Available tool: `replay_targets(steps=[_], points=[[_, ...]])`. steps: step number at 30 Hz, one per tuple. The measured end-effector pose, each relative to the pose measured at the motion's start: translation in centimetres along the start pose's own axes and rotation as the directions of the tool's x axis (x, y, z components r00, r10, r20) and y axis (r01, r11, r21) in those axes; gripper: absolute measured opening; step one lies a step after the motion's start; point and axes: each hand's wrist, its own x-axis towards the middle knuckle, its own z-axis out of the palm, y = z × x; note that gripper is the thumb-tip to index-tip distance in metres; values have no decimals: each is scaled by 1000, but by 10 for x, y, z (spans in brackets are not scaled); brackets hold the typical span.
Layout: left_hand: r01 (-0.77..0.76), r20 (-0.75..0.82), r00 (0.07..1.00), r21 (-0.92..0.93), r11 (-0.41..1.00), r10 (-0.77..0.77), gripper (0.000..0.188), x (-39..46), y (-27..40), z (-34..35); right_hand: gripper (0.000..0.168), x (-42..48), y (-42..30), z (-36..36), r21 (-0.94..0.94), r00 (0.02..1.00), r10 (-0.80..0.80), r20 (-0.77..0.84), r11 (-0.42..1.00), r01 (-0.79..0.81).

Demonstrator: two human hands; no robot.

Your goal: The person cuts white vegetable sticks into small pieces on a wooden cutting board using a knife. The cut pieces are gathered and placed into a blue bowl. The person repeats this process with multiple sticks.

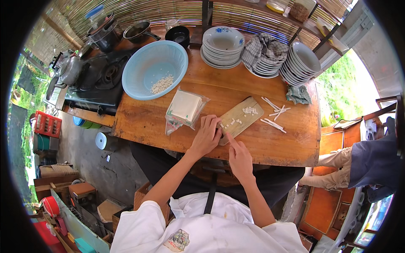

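A small wooden cutting board (242,120) lies aslant on the wooden table before me. Diced white pieces (250,110) form a little pile at its far end, and a few short cut bits (235,121) are scattered nearer my hands. My left hand (206,136) rests at the board's near left end, fingers bent and held together; whatever is under them is hidden. Close beside it is my right hand (239,155), its index finger stretched toward the board and the others curled. A dark edge shows between the hands, too covered to identify. Thin white strips (275,110) lie right of the board.
A clear plastic package of white sheets or slabs (185,106) sits left of the board. Behind it stands a blue plastic basin (133,74) holding white pieces. Stacked bowls (221,55) line the back; a gas stove (95,90) is at left. Another person (370,161) is at right.
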Motion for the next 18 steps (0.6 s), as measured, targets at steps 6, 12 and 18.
replay_targets(steps=[6, 12, 18], points=[[88, 8, 996, -79, 993, -88, 23, 1, 4, 0, 50, 0, 10, -4, 33, 999, -7, -35, 999, 8], [109, -69, 991, -52, 993, -112, 14, 2, 6, 8, 52, 5, 44, -28, 66, 974, -22, -224, 997, 38], [78, -38, 996, 25, 997, -77, 13, 7, 11, 13, 61, 11, 89, -66, -83, 924, 53, -378, 992, -91]])
